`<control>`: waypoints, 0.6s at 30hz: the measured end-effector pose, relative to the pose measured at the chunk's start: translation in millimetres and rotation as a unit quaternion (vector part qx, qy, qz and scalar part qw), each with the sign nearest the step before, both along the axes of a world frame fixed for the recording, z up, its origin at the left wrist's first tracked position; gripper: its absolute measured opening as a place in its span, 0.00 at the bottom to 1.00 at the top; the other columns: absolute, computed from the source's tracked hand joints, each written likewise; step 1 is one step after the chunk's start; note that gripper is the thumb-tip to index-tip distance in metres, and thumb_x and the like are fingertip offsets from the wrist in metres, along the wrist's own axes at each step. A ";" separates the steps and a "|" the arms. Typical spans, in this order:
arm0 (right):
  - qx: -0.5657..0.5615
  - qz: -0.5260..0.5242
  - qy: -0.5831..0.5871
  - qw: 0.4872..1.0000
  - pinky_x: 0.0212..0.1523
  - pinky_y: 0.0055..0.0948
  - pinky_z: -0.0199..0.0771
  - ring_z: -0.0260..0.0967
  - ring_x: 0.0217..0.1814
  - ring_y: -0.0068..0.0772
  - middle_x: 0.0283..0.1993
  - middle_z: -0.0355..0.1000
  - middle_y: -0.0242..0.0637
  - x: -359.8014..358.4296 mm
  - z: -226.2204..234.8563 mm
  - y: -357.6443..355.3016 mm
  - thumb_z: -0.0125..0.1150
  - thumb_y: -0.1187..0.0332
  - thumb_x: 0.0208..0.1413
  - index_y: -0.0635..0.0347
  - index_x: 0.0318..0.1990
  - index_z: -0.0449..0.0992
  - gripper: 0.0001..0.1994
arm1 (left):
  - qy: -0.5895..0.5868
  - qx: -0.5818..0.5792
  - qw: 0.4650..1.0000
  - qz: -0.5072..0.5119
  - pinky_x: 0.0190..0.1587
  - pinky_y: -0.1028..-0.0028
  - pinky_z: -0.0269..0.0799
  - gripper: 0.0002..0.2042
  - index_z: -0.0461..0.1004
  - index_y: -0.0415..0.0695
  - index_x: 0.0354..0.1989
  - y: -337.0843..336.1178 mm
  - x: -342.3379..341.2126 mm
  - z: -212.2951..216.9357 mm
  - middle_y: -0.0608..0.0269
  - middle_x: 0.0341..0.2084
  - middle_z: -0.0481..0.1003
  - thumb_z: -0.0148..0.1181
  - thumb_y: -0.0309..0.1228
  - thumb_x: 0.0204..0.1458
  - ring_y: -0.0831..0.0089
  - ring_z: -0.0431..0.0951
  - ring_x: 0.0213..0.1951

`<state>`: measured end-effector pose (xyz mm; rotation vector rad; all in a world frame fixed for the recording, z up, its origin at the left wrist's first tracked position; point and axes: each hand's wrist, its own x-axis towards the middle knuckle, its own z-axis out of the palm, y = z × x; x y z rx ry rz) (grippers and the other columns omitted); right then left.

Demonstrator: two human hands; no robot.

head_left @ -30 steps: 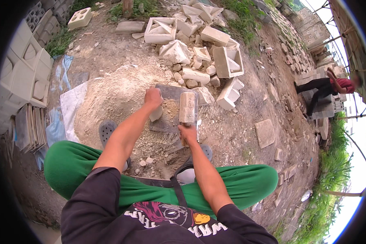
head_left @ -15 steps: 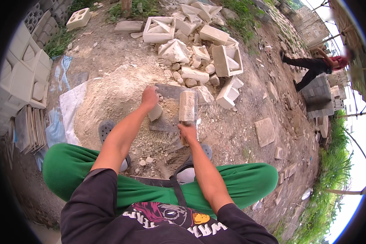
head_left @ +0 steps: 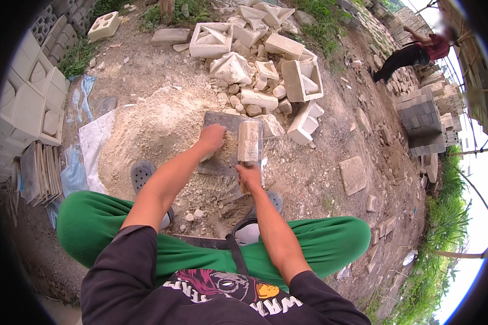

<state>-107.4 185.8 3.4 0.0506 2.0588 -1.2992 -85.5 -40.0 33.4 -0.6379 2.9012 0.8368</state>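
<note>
My right hand (head_left: 248, 177) is wrapped round the short wooden handle of a mallet. Its thick, dust-covered head (head_left: 248, 142) rests on the right part of a dark flat slab (head_left: 217, 167). Over the slab's left part is my left hand (head_left: 213, 137), fingers curled downward; whatever is in them is hidden. A pale block chunk (head_left: 206, 157) shows partly from under my left wrist. Yellowish crumbs (head_left: 230, 142) lie on the slab between my left hand and the mallet head.
A heap of pale crushed grit (head_left: 146, 130) spreads left of the slab over a white sheet (head_left: 95, 142). Broken moulded blocks (head_left: 260, 97) pile up beyond it. Pale blocks (head_left: 35, 92) are stacked at left. A person (head_left: 412, 51) stands far right near grey bricks (head_left: 420, 119).
My left hand has moved right and slightly nearer over the slab, covering more of the chunk. The mallet stays nearly in place. The person at far right has moved farther off.
</note>
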 end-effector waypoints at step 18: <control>0.003 0.096 0.131 0.987 0.23 0.34 0.73 0.73 0.18 0.30 0.18 0.74 0.41 -19.1 121.3 -73.2 0.67 0.62 0.44 0.69 0.26 0.78 0.14 | 0.127 -0.051 0.990 0.023 0.59 0.60 0.70 0.24 0.71 0.43 0.54 7.9 102.6 -2.9 0.52 0.56 0.72 0.65 0.32 0.47 0.52 0.71 0.57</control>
